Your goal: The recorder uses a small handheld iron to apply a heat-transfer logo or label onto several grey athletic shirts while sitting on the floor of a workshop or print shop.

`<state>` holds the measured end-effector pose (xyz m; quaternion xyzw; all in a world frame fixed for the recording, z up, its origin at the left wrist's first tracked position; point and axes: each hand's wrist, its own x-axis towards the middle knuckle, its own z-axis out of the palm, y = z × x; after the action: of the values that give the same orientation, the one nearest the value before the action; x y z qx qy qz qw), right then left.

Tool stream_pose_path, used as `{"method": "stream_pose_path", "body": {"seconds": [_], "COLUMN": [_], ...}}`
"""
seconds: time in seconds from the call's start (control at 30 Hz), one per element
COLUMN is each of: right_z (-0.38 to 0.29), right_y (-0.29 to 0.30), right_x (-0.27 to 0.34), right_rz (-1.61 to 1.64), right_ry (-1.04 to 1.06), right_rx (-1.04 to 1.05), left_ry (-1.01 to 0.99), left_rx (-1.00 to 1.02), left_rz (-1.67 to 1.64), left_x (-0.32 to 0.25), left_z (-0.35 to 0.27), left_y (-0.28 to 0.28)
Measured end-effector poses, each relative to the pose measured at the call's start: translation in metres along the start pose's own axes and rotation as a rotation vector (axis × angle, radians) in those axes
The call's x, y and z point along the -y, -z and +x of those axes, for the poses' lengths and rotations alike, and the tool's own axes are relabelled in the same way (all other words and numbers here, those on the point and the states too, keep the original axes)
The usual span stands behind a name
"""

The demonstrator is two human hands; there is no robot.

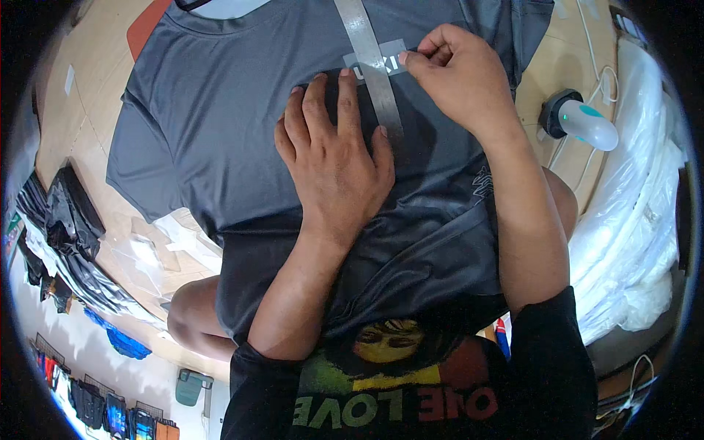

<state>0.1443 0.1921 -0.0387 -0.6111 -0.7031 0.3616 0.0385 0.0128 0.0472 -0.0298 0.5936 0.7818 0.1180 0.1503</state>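
Note:
A dark grey T-shirt (236, 126) is spread before me, its neckline at the top left. On its chest lies a small transfer film with white lettering (395, 65). A metal ruler (360, 33) crosses the film, running from the top edge down past my left hand. My left hand (336, 148) rests palm down on the fabric, fingertips by the film's lower left corner and thumb beside the ruler. My right hand (459, 71) pinches the right edge of the film between thumb and forefinger.
A white handheld device (588, 125) with a black base stands at the right, near white cables (605, 82). Clear plastic sheeting (632, 220) lies beyond. Dark folded garments (71, 209) and plastic scraps (143, 253) are at the left. Clothes hang on racks (91, 401) at lower left.

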Motion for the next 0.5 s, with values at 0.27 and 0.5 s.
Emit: {"method": "stream_pose_path", "body": {"seconds": [0.27,0.5], "right_z": [-0.0036,-0.0028], "right_y": [0.0018,-0.0014], "right_x": [0.0018,-0.0008], "right_rz": [-0.035,-0.029], "right_ry": [0.021,0.024], "right_rx": [0.013,0.006], "left_ry": [0.009,-0.021], "left_rx": [-0.014,-0.067], "left_rz": [-0.028,0.015], "left_x": [0.0015,0.0046], "left_z": [-0.0011,-0.0034], "left_y": [0.0012,-0.0036]}}
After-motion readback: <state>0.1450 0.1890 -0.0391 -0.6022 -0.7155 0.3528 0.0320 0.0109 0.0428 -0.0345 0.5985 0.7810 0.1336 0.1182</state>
